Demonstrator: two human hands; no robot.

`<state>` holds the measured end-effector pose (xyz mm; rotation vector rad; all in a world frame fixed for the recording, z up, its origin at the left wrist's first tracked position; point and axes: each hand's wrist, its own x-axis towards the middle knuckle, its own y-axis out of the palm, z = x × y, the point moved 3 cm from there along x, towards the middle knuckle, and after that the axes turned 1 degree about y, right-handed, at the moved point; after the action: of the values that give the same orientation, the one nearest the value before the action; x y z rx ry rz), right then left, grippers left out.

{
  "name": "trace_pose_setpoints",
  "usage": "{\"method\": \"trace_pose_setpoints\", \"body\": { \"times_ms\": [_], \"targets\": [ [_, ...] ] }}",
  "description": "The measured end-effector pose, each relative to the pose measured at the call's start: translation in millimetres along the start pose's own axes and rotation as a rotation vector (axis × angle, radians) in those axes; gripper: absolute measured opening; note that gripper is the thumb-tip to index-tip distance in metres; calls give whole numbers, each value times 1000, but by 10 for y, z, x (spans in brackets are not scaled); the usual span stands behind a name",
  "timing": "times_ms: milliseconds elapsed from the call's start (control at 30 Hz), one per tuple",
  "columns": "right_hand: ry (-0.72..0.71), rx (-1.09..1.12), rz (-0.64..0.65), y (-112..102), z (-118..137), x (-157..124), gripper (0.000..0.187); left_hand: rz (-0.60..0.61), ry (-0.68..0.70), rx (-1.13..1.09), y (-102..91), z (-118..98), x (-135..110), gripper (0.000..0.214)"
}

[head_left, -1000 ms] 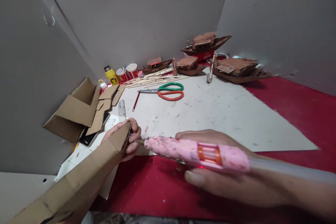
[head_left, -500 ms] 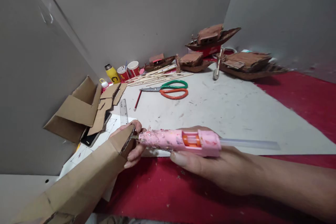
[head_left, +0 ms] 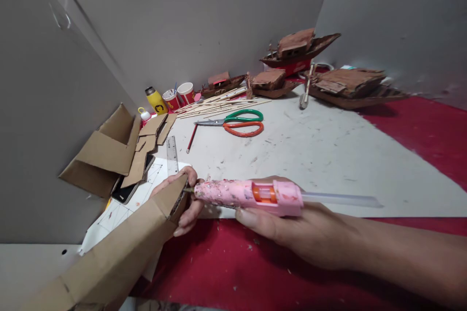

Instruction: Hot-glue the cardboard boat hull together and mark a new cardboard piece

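Observation:
My right hand (head_left: 306,233) is wrapped round a pink glue gun (head_left: 248,194) with a clear glue stick (head_left: 339,199) poking out of its back. The gun's tip touches the open end of a long folded cardboard piece (head_left: 120,248) at the lower left. My left hand (head_left: 186,199) grips that end of the cardboard, fingers curled around it just under the nozzle. Both hands hover over the red cloth (head_left: 419,136) near the front edge of a grey board (head_left: 314,155).
Green and orange scissors (head_left: 237,124), a red pencil (head_left: 190,139), a clear ruler (head_left: 171,151) and thin sticks (head_left: 219,104) lie on the board. Cardboard scraps (head_left: 109,150) cover a phone (head_left: 126,190) at left. Several brown model boats (head_left: 299,51), paper cups (head_left: 180,95) and a yellow bottle (head_left: 155,100) line the walls.
The glue gun has moved left and away from the camera until its tip meets the cardboard's end. My left hand keeps its hold on the cardboard. The view has shifted slightly.

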<state>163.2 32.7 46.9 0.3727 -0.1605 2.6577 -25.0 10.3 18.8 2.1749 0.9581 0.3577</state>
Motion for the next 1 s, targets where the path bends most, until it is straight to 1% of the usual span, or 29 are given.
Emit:
{"method": "trace_pose_setpoints", "body": {
  "times_ms": [67,167,200,333,433,500,600,700,800,900,1000],
  "targets": [
    [17,-43,-25,-6,-6,-5,33,-36,45,19,10,3,1,17],
    [24,-70,-45,-12,0,-9,35,-12,72,40,22,17,11,14],
    [26,-68,-35,-10,4,-10,35,-9,75,41,20,20,15,14],
    [27,-34,21,5,27,-21,35,-75,97,16,-17,27,20,14],
    [26,12,47,17,38,-35,36,-88,123,-8,-34,38,14,14],
    [24,29,64,28,38,-43,36,-100,127,-10,-42,48,6,13],
    [24,17,47,36,26,-52,35,-111,117,-7,-40,56,-3,9],
    [24,-8,36,41,18,-54,35,-128,110,-20,-41,54,-5,13],
    [15,-8,41,47,39,-46,35,-112,102,-27,-55,46,2,15],
    [24,-9,32,51,65,-37,38,-91,80,-13,-75,42,11,10],
    [18,-31,19,54,76,-35,38,-104,72,7,-72,44,18,10]
  ]
}}
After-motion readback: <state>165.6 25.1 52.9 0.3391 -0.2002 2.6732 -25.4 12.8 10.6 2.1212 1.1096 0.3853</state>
